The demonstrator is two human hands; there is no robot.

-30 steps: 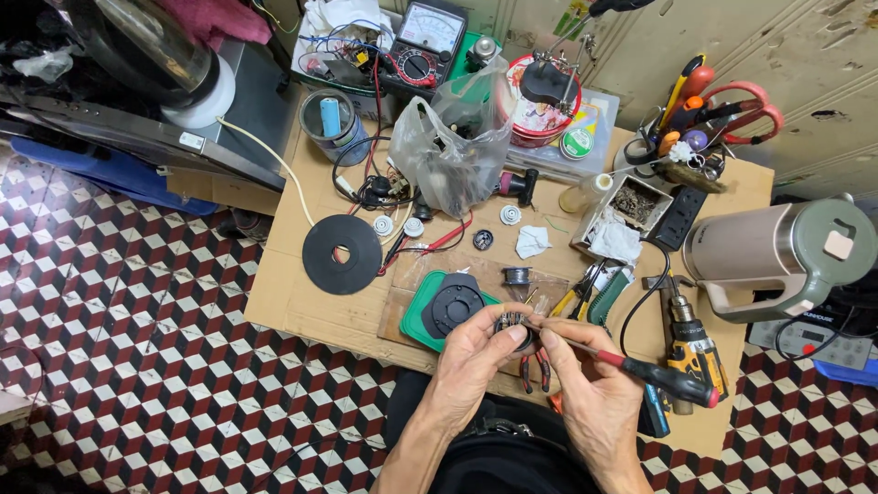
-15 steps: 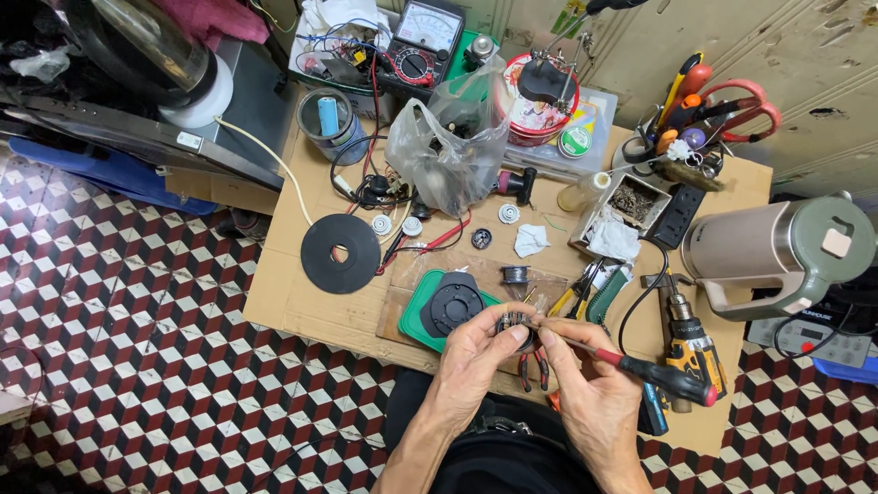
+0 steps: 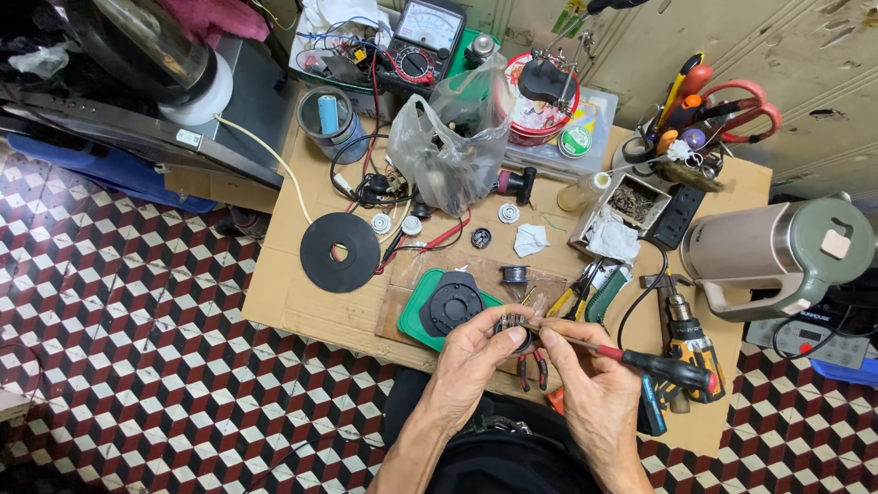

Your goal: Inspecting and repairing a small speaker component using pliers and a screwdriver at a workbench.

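My left hand (image 3: pixel 474 359) grips a small dark round part (image 3: pixel 513 327) just above the front edge of a low cardboard-covered table (image 3: pixel 302 302). My right hand (image 3: pixel 590 382) holds a screwdriver (image 3: pixel 640 363) with a red and black handle, its thin shaft pointing left into the round part. Just left of my hands lies a green pad (image 3: pixel 413 316) with a black round piece (image 3: pixel 451 305) on it. Red-handled pliers (image 3: pixel 530 368) lie partly hidden under my hands.
A black disc (image 3: pixel 340 252), a clear plastic bag (image 3: pixel 448 155), a multimeter (image 3: pixel 422 41), a cordless drill (image 3: pixel 686 352), a power strip (image 3: pixel 677 216) and a grey-green jug appliance (image 3: pixel 777 256) crowd the table. Red-white-black patterned tiles (image 3: pixel 137 348) cover the floor at left.
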